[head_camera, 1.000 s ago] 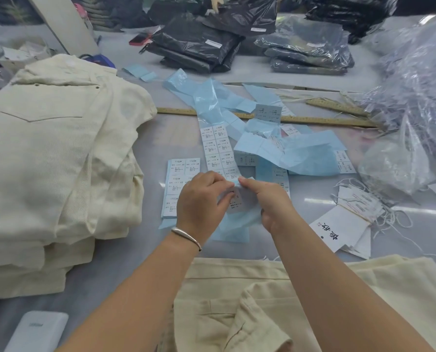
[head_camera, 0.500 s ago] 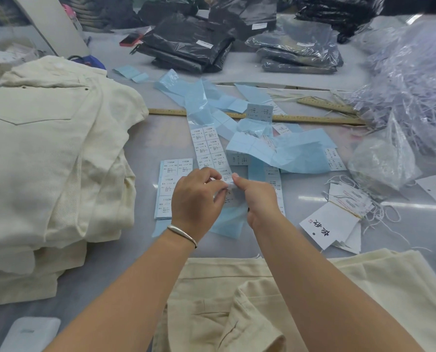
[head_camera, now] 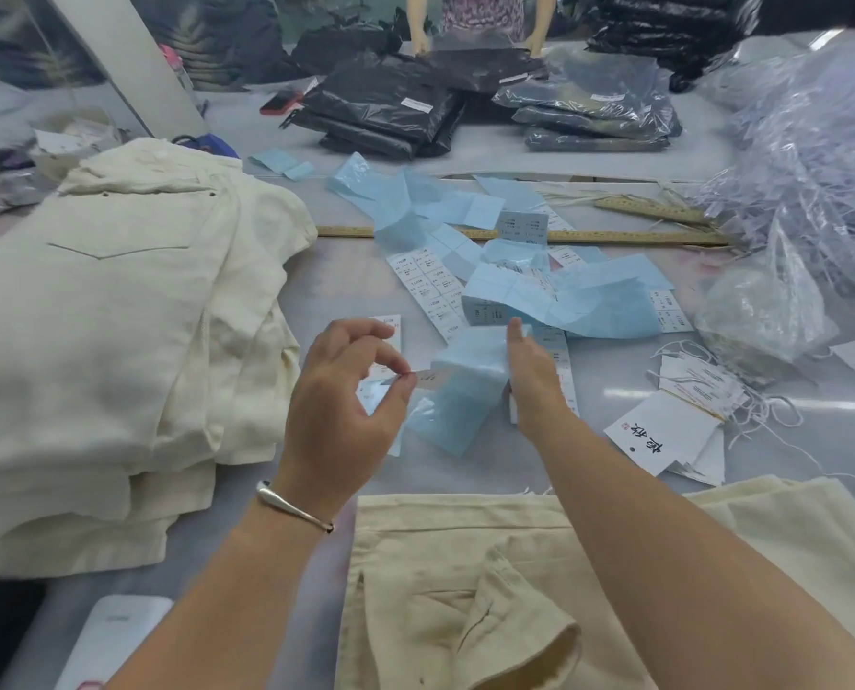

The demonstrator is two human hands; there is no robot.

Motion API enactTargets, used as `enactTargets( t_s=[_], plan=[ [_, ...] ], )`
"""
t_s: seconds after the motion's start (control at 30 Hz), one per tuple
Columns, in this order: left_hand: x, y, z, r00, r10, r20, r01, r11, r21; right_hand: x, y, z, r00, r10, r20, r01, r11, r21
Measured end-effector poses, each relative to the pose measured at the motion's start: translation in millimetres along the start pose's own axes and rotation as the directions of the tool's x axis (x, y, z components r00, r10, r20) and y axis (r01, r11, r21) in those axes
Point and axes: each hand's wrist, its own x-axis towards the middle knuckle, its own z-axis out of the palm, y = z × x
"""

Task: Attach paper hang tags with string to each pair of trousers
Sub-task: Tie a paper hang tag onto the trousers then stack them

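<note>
- Small white printed sticker (head_camera: 428, 380): pinched at one end between thumb and forefinger of the left hand (head_camera: 338, 415), lifted above the grey table (head_camera: 346, 286).
- Right hand (head_camera: 532, 376), just right of the sticker, fingers straight against the pale blue backing strip (head_camera: 465, 385), gripping nothing.
- White paper hang tags with string (head_camera: 674, 425) lie well right of the sticker.
- Cream trousers (head_camera: 465, 590) lie nearest the viewer, below it.
- A stack of folded cream trousers (head_camera: 117, 316) sits left of it.
- A wooden ruler (head_camera: 614, 237) lies beyond it.
</note>
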Motion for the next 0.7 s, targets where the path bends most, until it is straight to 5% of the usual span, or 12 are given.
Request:
enactTargets(
  t_s=[0.07,0.23,0.47,0.6,0.7],
  plan=[
    [-7.2,0.8,-9.4,0.994,-0.105,-0.01,0.104,0.993,-0.053,-6.5,0.0,-6.8,0.993,0.028,0.116,-0.005,0.981,-0.193],
    [-31.2,1.3,-9.4,0.896,-0.428,0.115,0.441,0.832,-0.337,-39.4,8.1,-57.2,0.975,-0.223,-0.015,0.192,0.87,-0.455],
    [-49.4,37.4,44.5,0.845,-0.417,0.333,0.529,0.74,-0.416,-75.9,33.3,-148.3,0.934,-0.337,-0.121,0.212,0.791,-0.574],
    [-39.1,73.4,95.0,0.715,-0.398,0.575,0.673,0.614,-0.412,-79.3,39.5,-208.2,0.906,-0.373,-0.199,0.184,0.772,-0.608],
    [-24.8,94.8,137.6,0.651,-0.47,0.596,0.733,0.594,-0.332,-76.0,39.4,-243.1,0.898,-0.386,-0.21,0.186,0.767,-0.614]
  ],
)
